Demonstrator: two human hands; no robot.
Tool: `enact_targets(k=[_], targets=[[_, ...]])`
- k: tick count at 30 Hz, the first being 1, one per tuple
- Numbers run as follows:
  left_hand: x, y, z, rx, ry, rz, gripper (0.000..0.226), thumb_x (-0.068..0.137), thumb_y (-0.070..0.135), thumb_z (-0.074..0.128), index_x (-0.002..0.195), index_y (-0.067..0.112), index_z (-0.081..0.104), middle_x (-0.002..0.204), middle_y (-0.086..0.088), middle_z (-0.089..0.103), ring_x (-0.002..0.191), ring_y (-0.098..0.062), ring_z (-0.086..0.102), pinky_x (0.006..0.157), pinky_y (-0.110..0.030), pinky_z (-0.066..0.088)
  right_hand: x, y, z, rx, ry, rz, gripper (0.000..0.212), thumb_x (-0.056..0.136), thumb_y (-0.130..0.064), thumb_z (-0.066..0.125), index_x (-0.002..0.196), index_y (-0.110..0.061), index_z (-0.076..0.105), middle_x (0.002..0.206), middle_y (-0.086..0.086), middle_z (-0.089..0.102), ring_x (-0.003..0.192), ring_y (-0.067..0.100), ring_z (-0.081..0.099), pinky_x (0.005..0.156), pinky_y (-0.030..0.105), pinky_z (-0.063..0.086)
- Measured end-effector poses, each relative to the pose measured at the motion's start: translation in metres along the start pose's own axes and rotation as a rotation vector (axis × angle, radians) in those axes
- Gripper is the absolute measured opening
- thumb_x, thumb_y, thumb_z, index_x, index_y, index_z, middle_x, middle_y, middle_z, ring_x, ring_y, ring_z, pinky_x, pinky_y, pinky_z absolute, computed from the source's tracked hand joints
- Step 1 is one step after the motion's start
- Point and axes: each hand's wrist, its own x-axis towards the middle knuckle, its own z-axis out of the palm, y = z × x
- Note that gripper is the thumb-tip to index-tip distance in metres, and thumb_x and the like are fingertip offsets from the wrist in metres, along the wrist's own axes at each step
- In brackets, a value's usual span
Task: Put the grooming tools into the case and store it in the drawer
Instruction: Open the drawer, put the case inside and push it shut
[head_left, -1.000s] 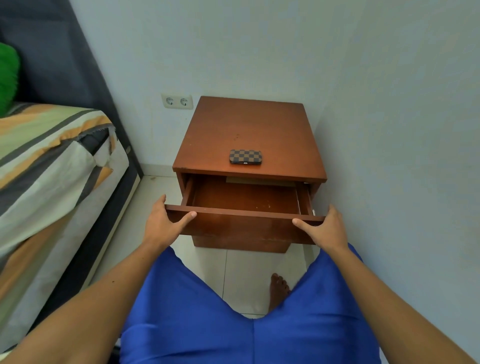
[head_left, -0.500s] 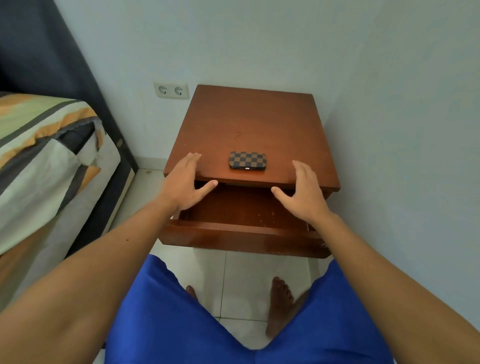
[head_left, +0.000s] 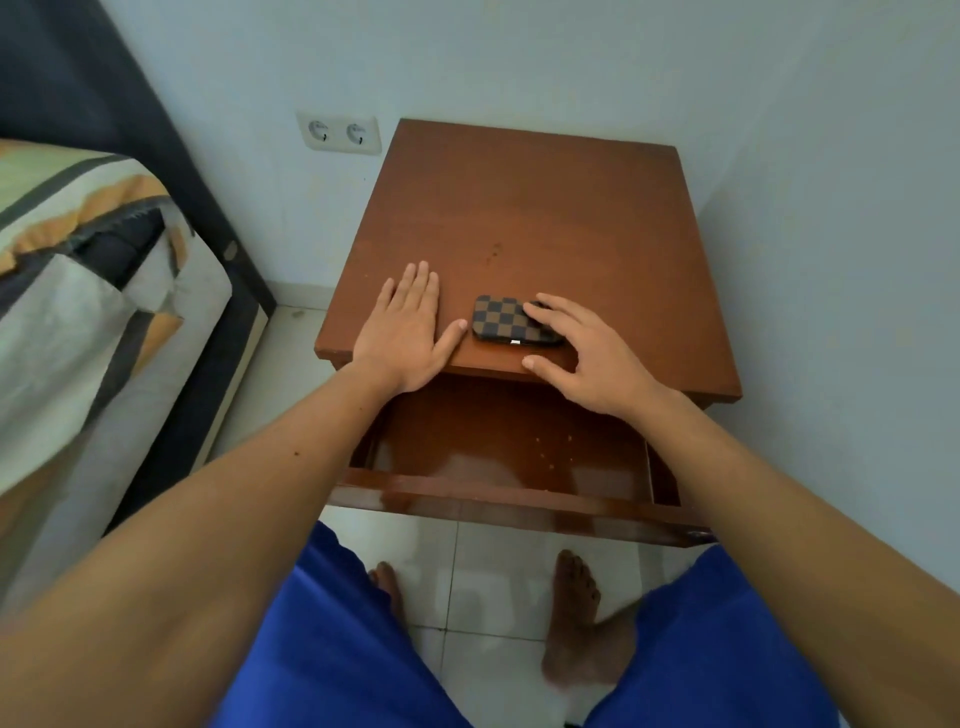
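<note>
1. Head view, change: half a second ago both hands hovered at the front edge of the nightstand on either side of the case; both have since advanced onto the top.
2. Left hand (head_left: 408, 325): palm flat on the counter (head_left: 545, 218), its fingers (head_left: 415, 283) pressed together and extended, thumb splayed toward the case but just short of it.
3. Right hand (head_left: 587, 353): arched over the right end of the checkered case (head_left: 506, 319), fingers spread; the fingertips rest on the case top, thumb on the counter edge in front. The case is not lifted.
4. Case: small, flat, rounded corners, brown-and-black checker pattern, closed, a small metal clasp on its near side. It lies near the front edge of the counter, between the hands.
5. Drawer (head_left: 509, 457): pulled open below, interior bare, unchanged.
</note>
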Motion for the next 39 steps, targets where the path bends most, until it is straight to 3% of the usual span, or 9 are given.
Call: enact_targets(k=[6,9,13,18,22,25,36,39], targets=[[0.000,-0.002,-0.001,0.028,-0.022,0.016,0.083,0.109,0.064,0.014,0.169,0.008,0.003,0.178,-0.011,-0.002,0.165,-0.024,-0.006,0.132,-0.041,-0.004,-0.006,-0.001,-0.004,0.048,0.015,-0.034,0.078,0.083,-0.055,0.081,0.150,-0.028,0.053,0.158,-0.005,0.047,0.147,0.016,0.039,0.121,0.036,0.034],[-0.001,-0.002,0.000,0.035,-0.033,0.018,0.084,0.108,0.065,0.012,0.169,0.009,0.001,0.178,-0.010,-0.004,0.165,-0.023,-0.007,0.132,-0.040,-0.005,-0.015,-0.002,-0.005,0.002,0.037,-0.100,0.066,0.080,-0.037,0.088,0.139,-0.022,0.063,0.143,0.000,0.058,0.134,0.021,0.050,0.112,0.040,0.045],[-0.003,0.000,-0.003,0.043,-0.056,0.010,0.084,0.108,0.064,0.011,0.169,0.008,-0.002,0.178,-0.012,-0.006,0.164,-0.024,-0.009,0.132,-0.042,-0.005,-0.037,-0.009,-0.002,-0.011,0.151,-0.169,0.044,0.088,-0.021,0.082,0.129,-0.013,0.068,0.130,0.003,0.068,0.123,0.022,0.061,0.103,0.042,0.053],[-0.009,0.003,-0.002,0.046,-0.055,0.011,0.084,0.108,0.065,0.009,0.169,0.008,-0.002,0.178,-0.011,-0.006,0.164,-0.024,-0.009,0.132,-0.041,-0.006,-0.073,-0.020,-0.002,0.154,0.185,-0.205,0.032,0.094,-0.017,0.076,0.126,-0.013,0.073,0.122,-0.002,0.068,0.113,0.011,0.066,0.102,0.025,0.052],[-0.012,0.004,0.000,0.048,-0.054,0.011,0.085,0.107,0.066,0.008,0.169,0.008,-0.002,0.178,-0.011,-0.005,0.164,-0.025,-0.008,0.132,-0.042,-0.006,-0.095,-0.014,0.008,0.167,0.134,-0.183,0.032,0.092,-0.016,0.079,0.124,-0.014,0.075,0.116,-0.004,0.067,0.107,0.009,0.066,0.095,0.024,0.055],[-0.013,0.005,-0.002,0.046,-0.049,0.011,0.085,0.107,0.066,0.009,0.169,0.008,-0.001,0.178,-0.011,-0.005,0.164,-0.025,-0.008,0.131,-0.041,-0.007,-0.097,-0.003,0.019,0.104,0.074,-0.173,0.033,0.092,-0.017,0.079,0.125,-0.015,0.075,0.120,-0.005,0.068,0.110,0.010,0.067,0.098,0.032,0.056],[-0.013,0.004,0.000,0.036,-0.027,0.020,0.084,0.108,0.065,0.009,0.169,0.008,0.001,0.178,-0.011,-0.003,0.165,-0.025,-0.007,0.132,-0.042,-0.005,-0.052,0.013,0.056,-0.065,-0.139,-0.078,0.037,0.090,-0.016,0.079,0.126,-0.014,0.075,0.124,0.004,0.071,0.112,0.021,0.070,0.102,0.041,0.057],[-0.013,0.003,0.001,0.035,-0.012,0.025,0.085,0.107,0.066,0.009,0.169,0.007,0.002,0.178,-0.012,-0.002,0.165,-0.025,-0.006,0.132,-0.043,-0.005,-0.045,0.018,0.062,-0.088,-0.269,-0.056,0.043,0.087,-0.015,0.082,0.129,-0.014,0.073,0.135,0.005,0.067,0.123,0.024,0.066,0.109,0.041,0.052]])
